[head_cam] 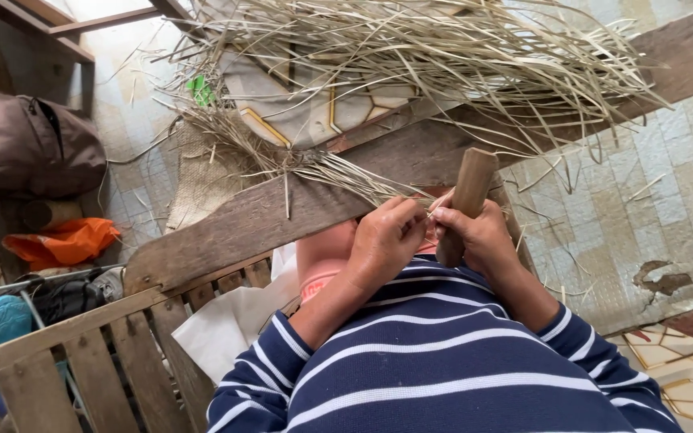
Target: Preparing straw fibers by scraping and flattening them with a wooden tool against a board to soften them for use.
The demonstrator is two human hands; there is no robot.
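Nearest the camera, striped navy-and-white sleeves lead out to two hands working close together over a wooden plank [266, 216]. The right hand [483, 236] is clenched around a short wooden handle [468, 196] that stands nearly upright in the fist — what sits at its lower end is hidden by the fingers, so whether it carries a blade cannot be told. The left hand [382, 240] pinches a thin dry strip [431, 210] between thumb and fingers, right beside the handle.

The hands are almost touching, and that is the risk as I judge it: if the tool has an edge, a slip along so narrow a strip would run it straight toward the left fingertips. The strip itself looks brittle; a hard pull could split or snap it, or drag the loose bunch lying on the plank out of order.

The strip is pale, straw-coloured and flat. It runs from the pinch up into a bundle of dry strips [306, 164] laid across the plank. Beyond that, a much larger tangled heap of dry leaves [443, 56] spreads over a patterned mat — loose, fraying, ends pointing every way.
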